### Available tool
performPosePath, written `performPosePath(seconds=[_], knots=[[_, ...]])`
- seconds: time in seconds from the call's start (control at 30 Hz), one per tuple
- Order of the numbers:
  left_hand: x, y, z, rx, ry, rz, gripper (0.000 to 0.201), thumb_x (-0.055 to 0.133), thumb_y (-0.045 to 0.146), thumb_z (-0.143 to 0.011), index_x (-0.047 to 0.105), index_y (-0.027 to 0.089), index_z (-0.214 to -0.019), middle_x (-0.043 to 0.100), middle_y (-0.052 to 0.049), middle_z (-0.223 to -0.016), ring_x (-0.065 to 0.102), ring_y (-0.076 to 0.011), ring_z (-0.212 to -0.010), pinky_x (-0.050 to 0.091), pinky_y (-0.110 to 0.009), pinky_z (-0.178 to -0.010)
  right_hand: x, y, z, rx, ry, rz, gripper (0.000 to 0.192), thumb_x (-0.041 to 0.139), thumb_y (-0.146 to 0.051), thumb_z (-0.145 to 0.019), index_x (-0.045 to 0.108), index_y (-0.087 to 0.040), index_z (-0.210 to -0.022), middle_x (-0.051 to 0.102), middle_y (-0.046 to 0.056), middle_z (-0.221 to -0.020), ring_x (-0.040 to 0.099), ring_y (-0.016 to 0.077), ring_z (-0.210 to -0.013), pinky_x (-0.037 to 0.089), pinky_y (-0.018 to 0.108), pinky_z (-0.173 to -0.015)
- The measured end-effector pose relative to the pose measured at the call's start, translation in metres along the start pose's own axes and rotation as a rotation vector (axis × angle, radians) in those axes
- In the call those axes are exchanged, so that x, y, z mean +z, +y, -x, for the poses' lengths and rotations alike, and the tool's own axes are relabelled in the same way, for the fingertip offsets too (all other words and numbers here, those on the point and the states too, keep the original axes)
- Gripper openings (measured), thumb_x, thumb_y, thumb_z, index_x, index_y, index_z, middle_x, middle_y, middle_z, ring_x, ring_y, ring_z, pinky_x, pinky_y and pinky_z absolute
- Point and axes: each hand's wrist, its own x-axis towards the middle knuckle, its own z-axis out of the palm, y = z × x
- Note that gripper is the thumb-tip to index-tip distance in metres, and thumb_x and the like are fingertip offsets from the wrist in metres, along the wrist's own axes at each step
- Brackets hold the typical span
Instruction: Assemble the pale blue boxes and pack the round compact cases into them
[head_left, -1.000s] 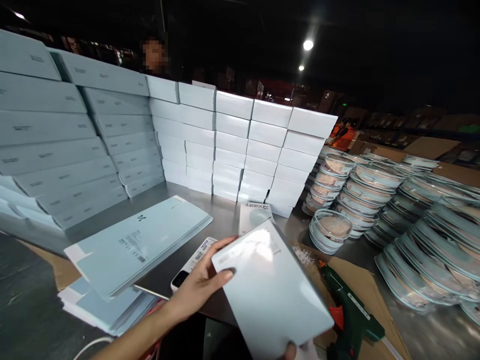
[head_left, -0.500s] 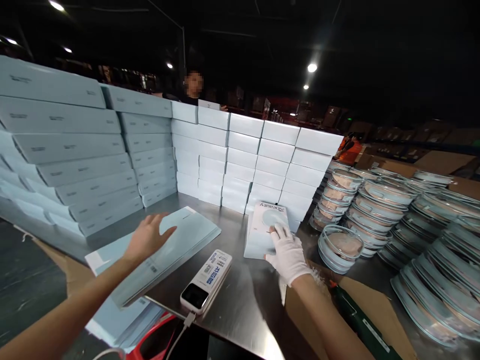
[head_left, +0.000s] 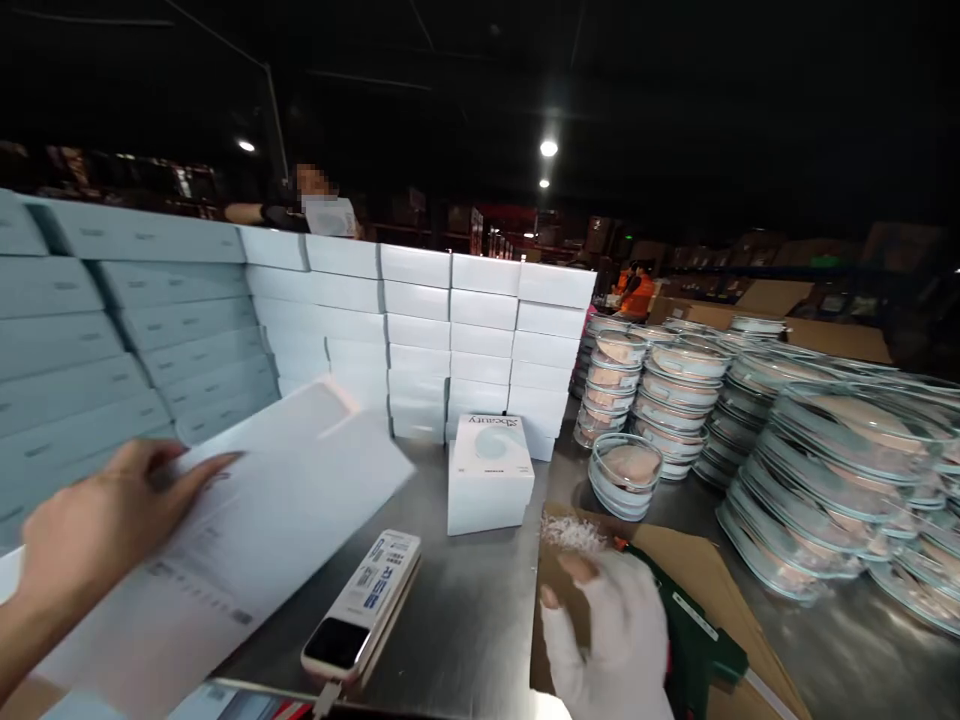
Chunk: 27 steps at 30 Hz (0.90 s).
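My left hand grips the edge of a flat pale-blue carton blank and holds it tilted above the steel table. My right hand, in a white glove, hovers blurred over a brown cardboard sheet, right beside a green glue gun; it holds nothing. A small closed white box with a round print on its lid stands on the table between the hands, touched by neither.
A power bank with a cable lies near the front edge. Walls of stacked pale boxes stand at the left and the back. Stacks of round clear-lidded containers fill the right. A person stands behind the boxes.
My right hand left the small white box and drew back toward the glue gun. My left hand has lifted the flat carton blank off its pile, toward me.
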Motion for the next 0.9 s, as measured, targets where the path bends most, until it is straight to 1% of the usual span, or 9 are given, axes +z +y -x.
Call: performPosePath(seconds=[0.07,0.27,0.4,0.47,0.53,0.6,0.7,0.8,0.9], knots=[[-0.026,0.048,0.017,0.2,0.191,-0.101,0.043,0.041,0.063,-0.096,0.065,0.028,-0.095,0.065,0.001,-0.063,0.064,-0.0249,-0.051,0.039,-0.031,-0.046,-0.01,-0.003,0.0,-0.029,0.124,0.023,0.011,0.062,-0.029,-0.092,0.059,-0.019,-0.096,0.058,0.004,-0.075,0.054,0.0213,-0.064,0.047,0.036,-0.059],[-0.053,0.146,0.07,0.853,0.132,0.171,0.012,0.059,0.032,-0.103,0.062,0.024,-0.095,0.07,0.003,-0.068,0.065,-0.0156,-0.051,0.048,-0.029,-0.053,-0.012,-0.02,0.03,0.191,-0.04,-0.208,0.034,0.07,-0.039,-0.088,0.063,-0.023,-0.117,0.073,0.01,-0.098,0.07,0.029,-0.086,0.056,0.041,-0.075],[-0.045,0.158,0.082,0.673,0.09,0.289,0.016,0.061,0.041,-0.101,0.066,0.027,-0.094,0.069,0.004,-0.065,0.065,-0.0177,-0.049,0.048,-0.03,-0.05,-0.02,-0.013,0.042,0.824,-0.515,-1.004,0.044,0.068,-0.057,-0.086,0.066,-0.028,-0.119,0.077,0.003,-0.102,0.073,0.0236,-0.083,0.06,0.033,-0.076],[-0.039,0.166,0.088,0.525,0.001,0.347,0.024,0.057,0.049,-0.101,0.072,0.031,-0.107,0.076,-0.001,-0.08,0.072,-0.0228,-0.063,0.055,-0.032,-0.058,-0.029,-0.004,0.036,0.928,-0.654,-1.217,0.042,0.069,-0.059,-0.084,0.07,-0.028,-0.112,0.076,0.001,-0.095,0.073,0.024,-0.083,0.061,0.034,-0.079],[-0.034,0.175,0.097,0.479,-0.224,0.398,0.047,0.06,0.062,-0.095,0.066,0.039,-0.136,0.075,-0.008,-0.125,0.075,-0.0357,-0.102,0.06,-0.044,-0.085,-0.038,0.001,0.025,0.871,-0.597,-1.07,0.029,0.069,-0.049,-0.086,0.074,-0.029,-0.107,0.076,0.0,-0.086,0.074,0.0236,-0.081,0.061,0.033,-0.078],[-0.031,0.184,0.107,0.516,-0.523,0.457,0.094,0.079,0.067,-0.075,0.036,0.048,-0.156,0.039,-0.007,-0.167,0.052,-0.0494,-0.139,0.049,-0.061,-0.109,-0.045,-0.001,0.015,0.76,-0.424,-0.857,0.026,0.066,-0.038,-0.089,0.075,-0.033,-0.112,0.078,0.0,-0.085,0.075,0.0216,-0.079,0.062,0.029,-0.077],[-0.03,0.193,0.118,0.459,-0.803,0.569,0.137,0.1,0.046,-0.052,0.014,0.048,-0.159,0.016,-0.004,-0.172,0.032,-0.0523,-0.15,0.042,-0.061,-0.116,-0.049,-0.013,0.008,0.724,-0.233,-0.791,0.04,0.062,-0.034,-0.093,0.065,-0.038,-0.133,0.08,-0.001,-0.089,0.077,0.0196,-0.076,0.064,0.03,-0.08],[-0.028,0.197,0.116,0.248,-0.967,0.725,0.112,0.094,0.032,-0.064,0.033,0.05,-0.156,0.05,-0.001,-0.16,0.052,-0.0441,-0.14,0.051,-0.051,-0.111,-0.05,-0.015,0.008,0.741,-0.168,-0.77,0.049,0.055,-0.036,-0.098,0.05,-0.04,-0.147,0.078,0.0,-0.08,0.077,0.0209,-0.069,0.065,0.03,-0.063],[-0.013,0.198,0.107,0.038,-1.046,1.035,0.068,0.08,0.045,-0.081,0.059,0.04,-0.145,0.077,-0.002,-0.128,0.073,-0.036,-0.113,0.062,-0.041,-0.094,-0.05,-0.002,0.008,0.685,-0.012,-0.708,0.065,0.063,-0.036,-0.096,0.035,-0.044,-0.154,0.071,0.006,-0.129,0.071,0.027,-0.118,0.066,0.038,-0.083]])
